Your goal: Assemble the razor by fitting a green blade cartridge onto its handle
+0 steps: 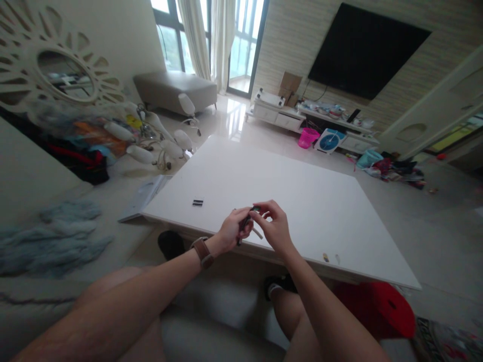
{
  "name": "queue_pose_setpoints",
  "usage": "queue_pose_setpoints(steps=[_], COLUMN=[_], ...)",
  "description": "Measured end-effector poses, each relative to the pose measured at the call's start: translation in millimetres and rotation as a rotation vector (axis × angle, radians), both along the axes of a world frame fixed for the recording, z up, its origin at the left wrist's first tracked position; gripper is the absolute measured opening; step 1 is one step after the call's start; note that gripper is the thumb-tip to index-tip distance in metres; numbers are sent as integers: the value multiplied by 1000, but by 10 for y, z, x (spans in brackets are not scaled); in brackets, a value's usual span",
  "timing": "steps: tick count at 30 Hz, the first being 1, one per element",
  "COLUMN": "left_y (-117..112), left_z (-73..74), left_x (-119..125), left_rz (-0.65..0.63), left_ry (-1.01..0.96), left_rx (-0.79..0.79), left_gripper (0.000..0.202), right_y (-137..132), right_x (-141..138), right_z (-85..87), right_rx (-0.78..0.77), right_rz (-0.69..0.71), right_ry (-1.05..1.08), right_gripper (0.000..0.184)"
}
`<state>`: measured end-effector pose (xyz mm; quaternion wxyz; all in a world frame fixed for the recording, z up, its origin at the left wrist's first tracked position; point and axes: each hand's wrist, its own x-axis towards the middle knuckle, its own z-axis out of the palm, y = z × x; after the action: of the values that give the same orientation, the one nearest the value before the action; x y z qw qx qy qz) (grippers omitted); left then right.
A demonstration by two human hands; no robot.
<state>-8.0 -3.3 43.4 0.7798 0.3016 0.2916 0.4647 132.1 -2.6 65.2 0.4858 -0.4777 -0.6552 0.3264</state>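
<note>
My left hand (pixel 231 230), with a brown-strapped watch on its wrist, is closed round a dark slim object (pixel 245 221) whose kind I cannot make out. Thumb and fingers of my right hand (pixel 274 223) pinch the object's upper end, where something small and greenish-dark shows. Both hands are above the near edge of a white table (pixel 279 186). Just below them a pale narrow strip (pixel 257 233) is visible. Two short black bars (pixel 197 203) lie side by side to the left. Near the front edge on the right rest a small yellow-and-dark piece (pixel 325 257) and a whitish bit (pixel 337 259).
A red roll (pixel 392 309) stands by the table's front right corner. On the floor at left are a chandelier with white shades (pixel 151 136) and bagged items. Beyond the table are a grey bench (pixel 173 90), a pink basket (pixel 308 137) and a blue-and-white fan (pixel 329 141).
</note>
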Motion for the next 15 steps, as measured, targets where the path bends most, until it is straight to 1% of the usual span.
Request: queue_pose_setpoints(steps=[2,5,8,10,12,13,15], left_y=[17,25,32,67,134,168,195], left_z=[4,2,-18,-13,41,92,241], left_x=[-26,-66,-82,-92,-127,-159,-252], left_rz=[-62,-174,-245,-258,-221,-170,19], left_ry=[-68,-114,-107,-101,-100,-101,-96], left_rx=[-95,-190,-214,-211,-159,-101,96], left_gripper=[24,28,31,30,29,28,28], right_y=[-24,-44,-43,-35,-20,-11,8], right_x=[-26,-32,-13,4,25,37,61], right_z=[29,51,46,44,52,58,67], right_rx=[109,185,216,215,192,175,140], right_rz=[-14,1,-3,-17,-53,-79,-132], right_ry=[-117,-152,-174,-183,-153,-128,-81], right_gripper=[16,13,13,14,19,22,25])
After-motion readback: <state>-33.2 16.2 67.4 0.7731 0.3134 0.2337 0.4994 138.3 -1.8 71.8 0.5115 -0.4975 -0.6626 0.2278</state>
